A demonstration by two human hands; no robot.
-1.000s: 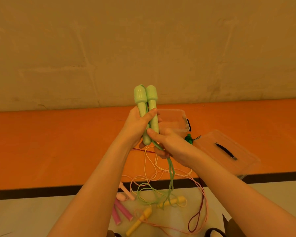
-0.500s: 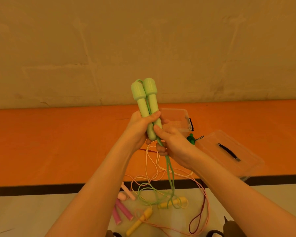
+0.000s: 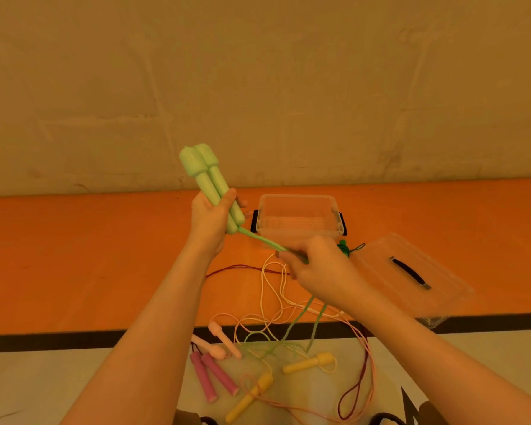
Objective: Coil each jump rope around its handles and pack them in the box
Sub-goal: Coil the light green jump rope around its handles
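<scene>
Two light-green handles (image 3: 210, 191) sat side by side in the left hand (image 3: 210, 223), fingers and thumb wrapped around their lower half, caps pointing up and away. Right hand (image 3: 314, 265) pinched the green cord (image 3: 259, 239) just below the handle ends, fingertips closed on it; doubled cord ran taut between the two hands, and the slack hung from under the right palm to the floor. Clear plastic box (image 3: 299, 220) stood open just beyond the right fingers, with its lid (image 3: 411, 279) to their right. Pink handles (image 3: 213, 377), yellow handles (image 3: 308, 363) and pale pink handles (image 3: 224, 340) lay tangled with cords below both wrists, not yet coiled.

Handling guess: handles rigid, light, smooth plastic, so grip both mid-shaft to stop them splaying. Cord looked soft, limp and springy; keep tension while wrapping, pinch close to the handles, or loops may slip off. Slack could snag the floor tangle.
</scene>
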